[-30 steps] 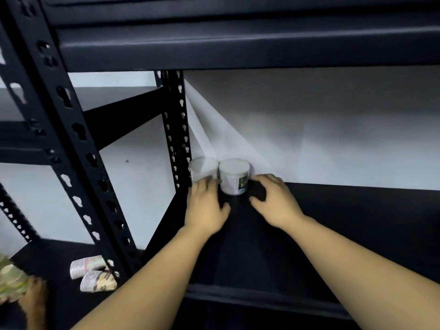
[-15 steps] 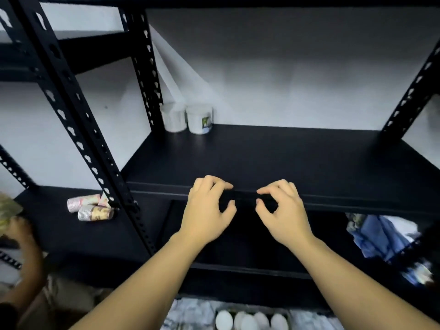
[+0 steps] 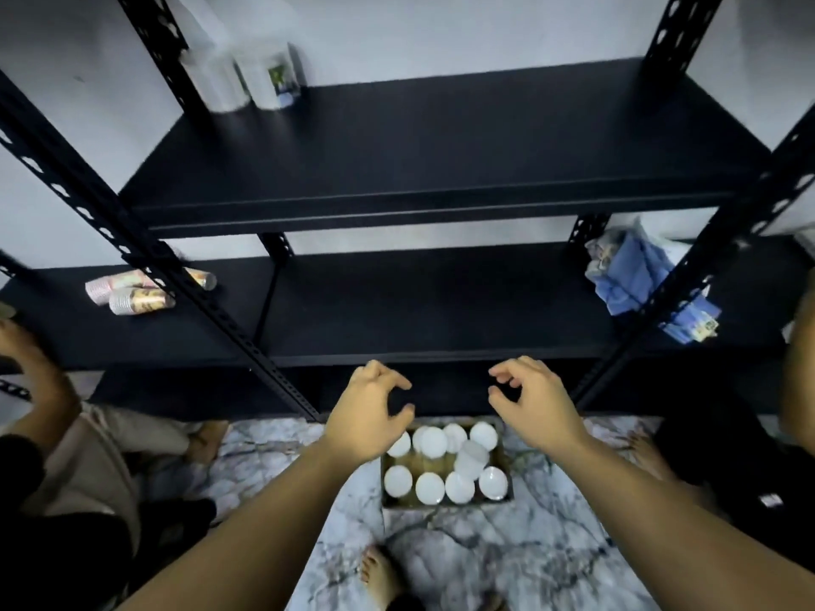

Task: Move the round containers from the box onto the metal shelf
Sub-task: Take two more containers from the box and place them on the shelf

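At the far left I see another person's arm (image 3: pixel 33 368) raised beside the rack, and next to it some paper cup stacks (image 3: pixel 132 293) lying on their sides on the lower shelf (image 3: pixel 397 310). Above them, at the back left corner of the upper shelf (image 3: pixel 441 138), two round containers (image 3: pixel 251 81) stand upright, touching each other, right beside the rear post (image 3: pixel 167 50); they are blurred, so I can't read the labels.

My left hand (image 3: pixel 366 416) hangs in the air above the box (image 3: pixel 445 467), fingers curled and spread, holding nothing. Its palm overlaps the box's top left corner in my view; I can't tell whether it touches anything there. The box sits on the marble-patterned floor (image 3: pixel 507 557), just in front of the rack, filled with white-lidded tubs (image 3: pixel 430 487) in rows, one of them tilted over the others.

My right hand (image 3: pixel 533 407) hovers just up and right of the box, also loosely curled and empty, clear of the tubs.

Further right, a blue cloth bundle (image 3: pixel 635 275) rests on the lower shelf, near the front right post (image 3: pixel 714 240).
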`<state>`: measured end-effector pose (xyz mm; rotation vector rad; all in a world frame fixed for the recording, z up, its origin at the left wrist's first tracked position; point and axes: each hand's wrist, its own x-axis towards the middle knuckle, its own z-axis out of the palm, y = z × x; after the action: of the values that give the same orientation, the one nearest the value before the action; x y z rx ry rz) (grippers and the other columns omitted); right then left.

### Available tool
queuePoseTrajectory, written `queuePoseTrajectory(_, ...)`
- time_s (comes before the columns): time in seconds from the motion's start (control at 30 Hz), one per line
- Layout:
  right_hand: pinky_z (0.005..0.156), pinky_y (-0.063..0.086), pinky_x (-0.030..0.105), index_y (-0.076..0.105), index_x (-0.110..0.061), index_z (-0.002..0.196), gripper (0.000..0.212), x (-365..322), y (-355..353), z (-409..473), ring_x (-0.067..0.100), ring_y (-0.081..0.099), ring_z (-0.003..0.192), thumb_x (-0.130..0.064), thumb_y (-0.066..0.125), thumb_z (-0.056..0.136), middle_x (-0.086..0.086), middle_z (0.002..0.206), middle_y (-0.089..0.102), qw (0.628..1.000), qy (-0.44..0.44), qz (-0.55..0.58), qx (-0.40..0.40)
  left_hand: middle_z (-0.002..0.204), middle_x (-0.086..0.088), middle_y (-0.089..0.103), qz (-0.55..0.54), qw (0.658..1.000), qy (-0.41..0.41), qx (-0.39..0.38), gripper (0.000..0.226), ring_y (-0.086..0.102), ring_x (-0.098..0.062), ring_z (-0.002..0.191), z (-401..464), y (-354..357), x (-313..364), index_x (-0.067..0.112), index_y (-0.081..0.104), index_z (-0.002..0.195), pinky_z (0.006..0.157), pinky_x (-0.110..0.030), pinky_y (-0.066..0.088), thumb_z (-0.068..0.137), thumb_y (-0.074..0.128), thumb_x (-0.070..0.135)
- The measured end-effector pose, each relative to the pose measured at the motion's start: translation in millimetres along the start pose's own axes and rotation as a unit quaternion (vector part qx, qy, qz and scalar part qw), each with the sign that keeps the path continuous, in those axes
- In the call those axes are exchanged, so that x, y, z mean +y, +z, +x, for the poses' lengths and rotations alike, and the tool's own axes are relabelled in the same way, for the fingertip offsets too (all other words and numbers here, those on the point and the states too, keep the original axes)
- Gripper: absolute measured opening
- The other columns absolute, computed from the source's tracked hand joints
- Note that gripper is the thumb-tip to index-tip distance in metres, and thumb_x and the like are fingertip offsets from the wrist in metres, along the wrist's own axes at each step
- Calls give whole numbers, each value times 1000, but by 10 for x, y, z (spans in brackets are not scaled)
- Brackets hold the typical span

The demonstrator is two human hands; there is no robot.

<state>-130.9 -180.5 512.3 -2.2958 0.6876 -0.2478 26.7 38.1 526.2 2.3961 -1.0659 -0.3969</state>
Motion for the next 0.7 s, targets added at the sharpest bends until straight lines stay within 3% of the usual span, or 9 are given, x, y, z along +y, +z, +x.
queuePoseTrajectory(0.13,78,43,16,70,-22,109,21,287,192,-236,4,58,95,-22,71,88,-15,96,60,998,54,16,-41,115,10,50,-17,998,-31,-53,34,46,-12,117,-154,326,-110,27,65,122,93,-20,36,88,67,32)
queuePoseTrajectory(0.37,80,53,36,72,-17,108,21,889,775,-524,23,64,95,-20,71,87,3,104,70,985,145,-11,-92,110,7,49,-46,991,-62,-109,26,51,-21,116,-322,1114,-594,25,69,109,92,-28,42,83,70,29)
queuePoseTrajectory(0.53,82,49,29,70,-14,121,33,1526,1545,-667,25,65,100,-22,72,90,6,117,69,973,193,-13,-128,115,-3,59,-59,985,-66,-149,34,56,-28,114,-438,1987,-1225,19,71,114,94,-28,46,81,74,26)
queuePoseTrajectory(0.6,83,50,31,68,-16,123,34,1787,1900,-677,23,64,102,-25,71,91,3,117,68,967,209,-9,-143,108,-7,68,-63,986,-42,-148,30,59,-27,110,-475,2396,-1471,16,73,109,93,-30,48,80,70,24)
queuePoseTrajectory(0.7,85,49,30,68,-15,119,30,2147,2428,-712,21,63,99,-24,71,90,0,113,67,959,241,2,-149,101,-7,70,-66,980,-45,-180,32,62,-25,106,-519,3019,-1840,17,73,98,90,-37,57,78,58,37)
